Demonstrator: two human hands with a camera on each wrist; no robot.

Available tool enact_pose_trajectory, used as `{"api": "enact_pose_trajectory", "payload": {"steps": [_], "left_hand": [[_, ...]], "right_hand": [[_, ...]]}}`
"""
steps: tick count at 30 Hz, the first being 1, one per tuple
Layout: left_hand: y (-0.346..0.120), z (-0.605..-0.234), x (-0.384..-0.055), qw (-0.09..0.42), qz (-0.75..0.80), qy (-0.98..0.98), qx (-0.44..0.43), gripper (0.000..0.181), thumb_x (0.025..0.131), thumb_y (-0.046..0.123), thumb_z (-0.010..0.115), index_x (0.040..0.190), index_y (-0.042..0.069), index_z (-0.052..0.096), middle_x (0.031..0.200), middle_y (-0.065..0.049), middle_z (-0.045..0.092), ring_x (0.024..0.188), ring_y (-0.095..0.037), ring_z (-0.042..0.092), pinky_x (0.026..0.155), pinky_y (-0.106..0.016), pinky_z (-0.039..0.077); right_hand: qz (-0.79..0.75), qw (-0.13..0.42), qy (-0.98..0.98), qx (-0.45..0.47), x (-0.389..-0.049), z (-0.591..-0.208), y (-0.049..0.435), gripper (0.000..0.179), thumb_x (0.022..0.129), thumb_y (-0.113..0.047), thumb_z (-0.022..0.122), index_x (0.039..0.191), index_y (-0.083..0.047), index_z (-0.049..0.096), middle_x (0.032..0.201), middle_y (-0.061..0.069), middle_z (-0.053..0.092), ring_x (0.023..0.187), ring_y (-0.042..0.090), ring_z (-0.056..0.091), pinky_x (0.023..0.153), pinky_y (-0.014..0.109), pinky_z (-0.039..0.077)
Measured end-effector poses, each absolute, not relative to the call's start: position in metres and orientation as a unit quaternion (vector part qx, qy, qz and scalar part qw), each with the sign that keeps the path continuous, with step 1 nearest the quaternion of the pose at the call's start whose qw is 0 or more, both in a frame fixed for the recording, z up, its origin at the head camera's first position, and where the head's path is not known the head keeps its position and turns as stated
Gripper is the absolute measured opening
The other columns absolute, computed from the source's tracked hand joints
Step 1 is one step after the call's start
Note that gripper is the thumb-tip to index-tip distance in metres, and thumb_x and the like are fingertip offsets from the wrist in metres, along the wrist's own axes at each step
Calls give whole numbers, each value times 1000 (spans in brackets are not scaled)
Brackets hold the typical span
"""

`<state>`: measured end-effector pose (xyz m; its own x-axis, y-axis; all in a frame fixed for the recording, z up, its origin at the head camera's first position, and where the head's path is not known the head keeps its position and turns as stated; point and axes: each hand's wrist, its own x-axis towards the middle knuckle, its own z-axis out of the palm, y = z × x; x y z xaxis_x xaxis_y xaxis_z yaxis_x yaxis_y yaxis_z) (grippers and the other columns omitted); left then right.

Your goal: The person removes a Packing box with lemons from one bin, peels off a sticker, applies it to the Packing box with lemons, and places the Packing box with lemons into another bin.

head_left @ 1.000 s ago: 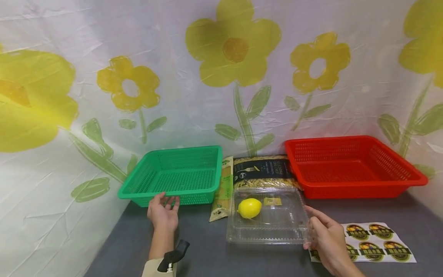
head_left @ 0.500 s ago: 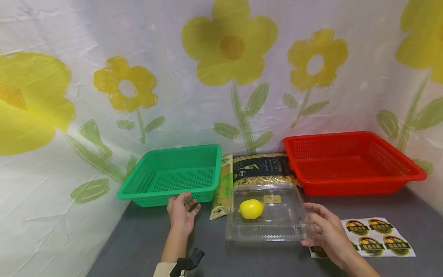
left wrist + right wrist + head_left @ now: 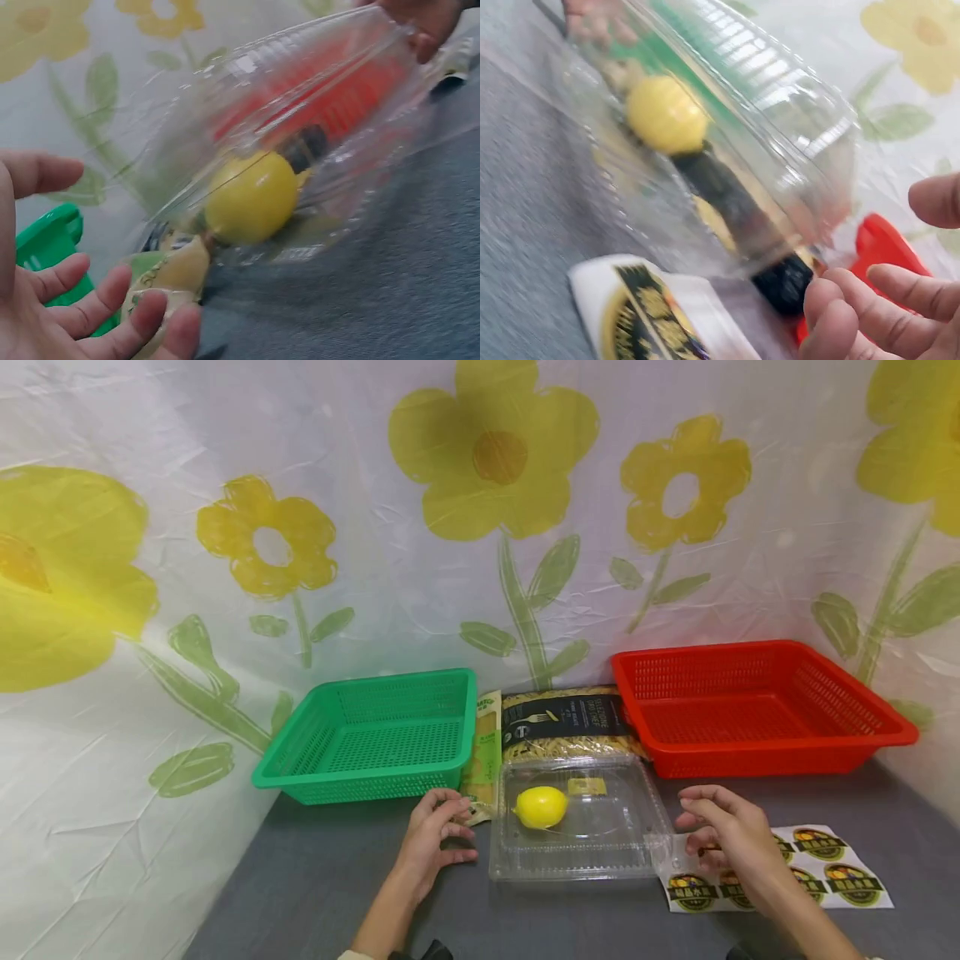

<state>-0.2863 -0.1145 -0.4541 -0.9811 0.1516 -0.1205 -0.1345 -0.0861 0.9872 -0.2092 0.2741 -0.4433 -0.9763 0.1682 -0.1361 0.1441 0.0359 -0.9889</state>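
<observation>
The left hand (image 3: 431, 842) and right hand (image 3: 735, 835), fingers loosely spread, flank a clear plastic clamshell (image 3: 577, 862) with a lemon (image 3: 541, 807) in its left half, just in front of the pasta bag (image 3: 566, 717) along the bench's (image 3: 300, 885) back edge.

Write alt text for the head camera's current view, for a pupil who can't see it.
A person's left hand and right hand, both empty, flank a clear plastic box holding a lemon on a table. Behind it, a pasta bag lies between a green basket at left and a red basket at right; the right hand partly hides a sticker sheet.
</observation>
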Motion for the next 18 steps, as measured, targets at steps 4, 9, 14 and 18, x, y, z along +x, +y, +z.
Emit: {"api": "enact_pose_trajectory", "payload": {"steps": [4, 9, 14, 18], "left_hand": [[-104, -451, -279, 120, 724, 679, 28, 59, 95, 37, 69, 135, 5, 40, 123, -20, 54, 84, -24, 63, 68, -46, 63], [-95, -451, -272, 131, 709, 691, 42, 64, 94, 34, 70, 141, 7, 37, 121, -13, 59, 83, -22, 62, 63, -40, 62], [-90, -455, -269, 130, 708, 693, 41, 65, 93, 30, 73, 143, 8, 36, 112, -8, 58, 81, -19, 60, 59, -37, 61], [-86, -459, -268, 132, 718, 682, 37, 65, 92, 26, 74, 142, 8, 36, 110, -7, 57, 78, -17, 60, 57, -35, 60]], "right_hand": [[662, 24, -740, -118, -211, -441, 285, 40, 102, -37, 61, 125, -4, 60, 92, 5, 68, 66, 23, 66, 51, 35, 57], [636, 26, -759, -134, -212, -442, 292, 30, 100, -30, 64, 114, -4, 64, 94, 5, 68, 65, 20, 62, 50, 33, 51], [584, 41, -802, -121, -211, -443, 296, 28, 99, -24, 65, 113, -1, 63, 90, 7, 66, 62, 18, 58, 44, 30, 46], [468, 71, -876, -92, -209, -445, 300, 26, 94, -25, 71, 109, -4, 67, 84, 7, 66, 65, 18, 59, 48, 31, 49]]}}
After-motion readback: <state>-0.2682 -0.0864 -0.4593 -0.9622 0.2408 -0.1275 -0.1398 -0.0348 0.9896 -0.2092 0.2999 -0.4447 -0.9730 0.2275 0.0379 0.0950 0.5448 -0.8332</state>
